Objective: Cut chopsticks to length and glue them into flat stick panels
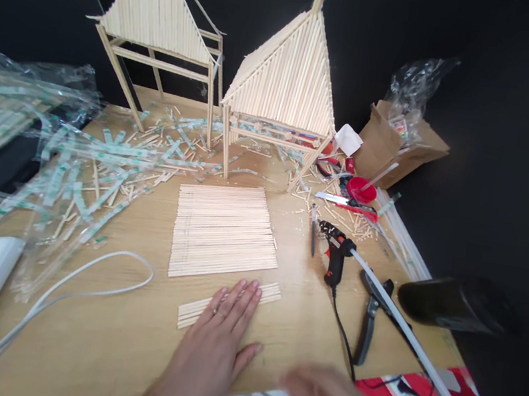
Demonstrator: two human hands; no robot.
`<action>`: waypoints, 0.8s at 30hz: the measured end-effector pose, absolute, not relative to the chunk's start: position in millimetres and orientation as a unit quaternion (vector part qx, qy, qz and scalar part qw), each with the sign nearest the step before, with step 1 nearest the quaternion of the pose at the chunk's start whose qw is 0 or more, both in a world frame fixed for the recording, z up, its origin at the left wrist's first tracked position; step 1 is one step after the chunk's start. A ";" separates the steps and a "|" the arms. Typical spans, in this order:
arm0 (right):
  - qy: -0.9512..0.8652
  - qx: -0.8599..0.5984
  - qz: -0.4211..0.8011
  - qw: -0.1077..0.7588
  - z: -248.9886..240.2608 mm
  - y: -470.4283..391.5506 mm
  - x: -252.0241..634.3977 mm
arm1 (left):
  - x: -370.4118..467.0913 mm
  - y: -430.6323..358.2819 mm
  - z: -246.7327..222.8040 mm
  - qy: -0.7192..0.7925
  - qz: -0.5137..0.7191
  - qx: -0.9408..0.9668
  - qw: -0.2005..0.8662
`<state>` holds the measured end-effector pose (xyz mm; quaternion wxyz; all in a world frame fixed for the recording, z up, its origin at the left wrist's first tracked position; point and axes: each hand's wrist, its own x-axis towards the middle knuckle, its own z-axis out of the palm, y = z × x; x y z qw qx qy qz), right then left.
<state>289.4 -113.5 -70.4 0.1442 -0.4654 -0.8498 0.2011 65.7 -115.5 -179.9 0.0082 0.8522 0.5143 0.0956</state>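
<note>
A wooden table (127,351) holds everything. In its middle lies a flat mat of sticks (224,232). Just in front of the mat lies a small row of sticks (269,291). Behind the mat stand two little stick houses (287,80). Left of the mat lie plastic wrappers (68,185) and a white cable (77,288). Right of the mat lie a glue gun (336,254) and pliers (368,323)

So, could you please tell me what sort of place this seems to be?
Probably a hobby craft table: two stick-built model houses, a glue gun, and the left hand pressing a small row of sticks.
</note>
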 end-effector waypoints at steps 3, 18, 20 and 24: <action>-0.824 -0.504 0.226 0.127 -110.9 -80.6 263.7 | 65.3 -115.3 -178.4 0.513 0.091 0.853 0.013; -0.796 -0.459 0.344 0.192 -141.6 -33.3 255.3 | 52.3 -78.8 -147.3 0.563 0.100 0.799 0.186; -0.796 -0.455 0.345 0.202 -142.1 -32.9 255.7 | 59.1 -67.3 -138.6 0.596 0.051 0.777 0.196; -0.797 -0.444 0.345 0.220 -147.0 -32.2 258.5 | 74.1 -60.0 -136.5 0.598 0.026 0.775 0.202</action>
